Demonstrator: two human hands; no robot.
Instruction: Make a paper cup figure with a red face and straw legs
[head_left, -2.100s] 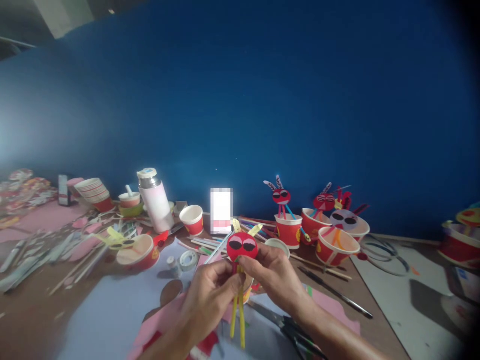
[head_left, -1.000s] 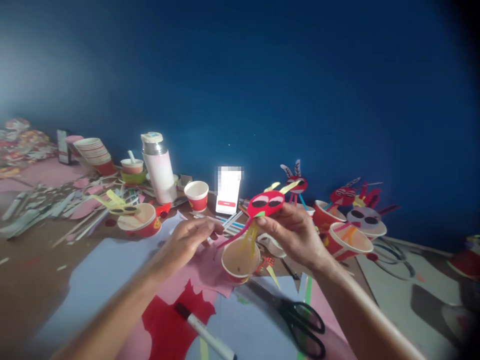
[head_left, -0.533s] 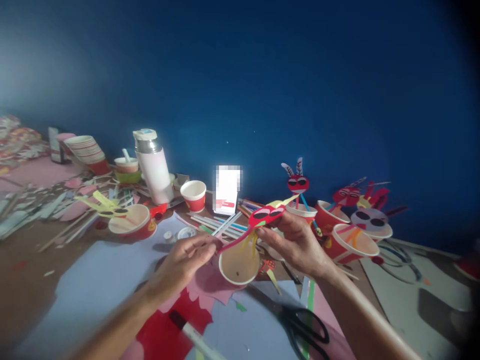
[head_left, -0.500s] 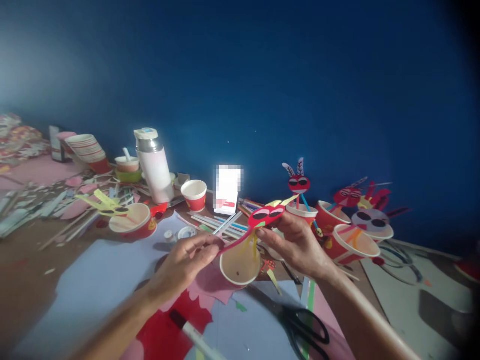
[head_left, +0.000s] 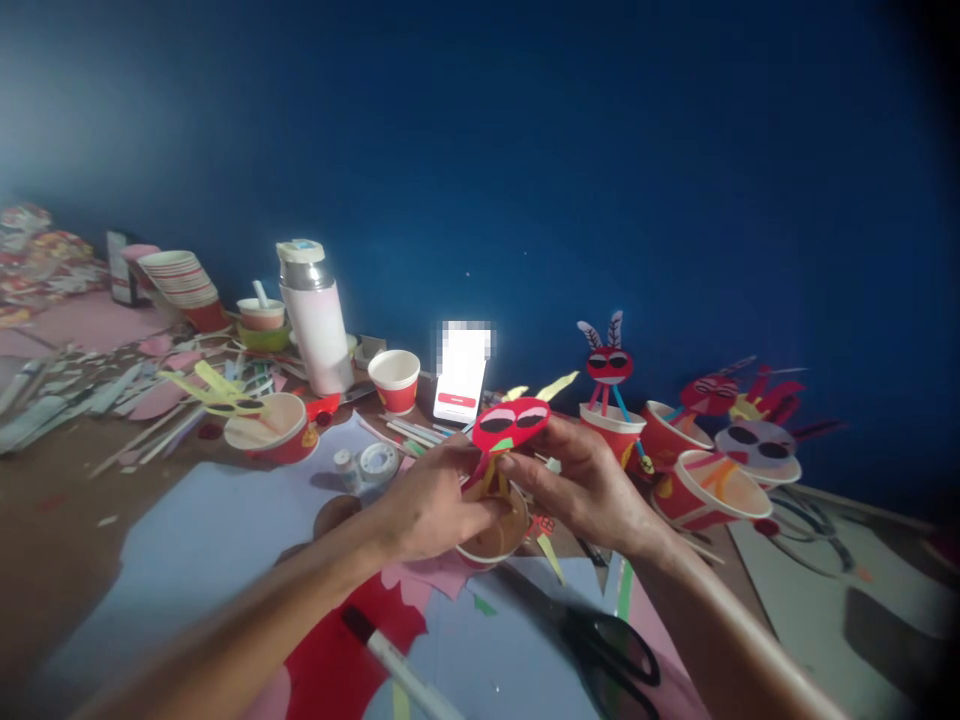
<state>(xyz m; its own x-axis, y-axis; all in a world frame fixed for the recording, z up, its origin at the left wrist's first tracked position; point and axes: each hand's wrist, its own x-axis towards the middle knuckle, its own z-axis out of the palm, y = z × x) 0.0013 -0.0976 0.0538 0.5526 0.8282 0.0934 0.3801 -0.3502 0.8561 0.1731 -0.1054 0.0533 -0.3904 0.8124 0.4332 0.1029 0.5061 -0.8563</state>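
The right hand (head_left: 589, 485) pinches the edge of a flat, oval red paper head (head_left: 514, 424) between thumb and fingers. The left hand (head_left: 439, 505), half curled, meets the narrow yellow strips (head_left: 501, 476) beneath it; its grip is hidden, so I cannot tell whether it holds them. Below both hands sits an open paper cup (head_left: 495, 546). Beyond the right hand, a red cup (head_left: 609, 432) contains a long-legged paper figure (head_left: 609, 366).

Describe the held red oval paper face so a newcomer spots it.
Below the dark blue wall, find the cluttered brown table. Above it, the bare right hand grips the red oval paper face. Plain yellow strips on top distinguish it from the round red paper face with black-and-white feelers, picture-right.
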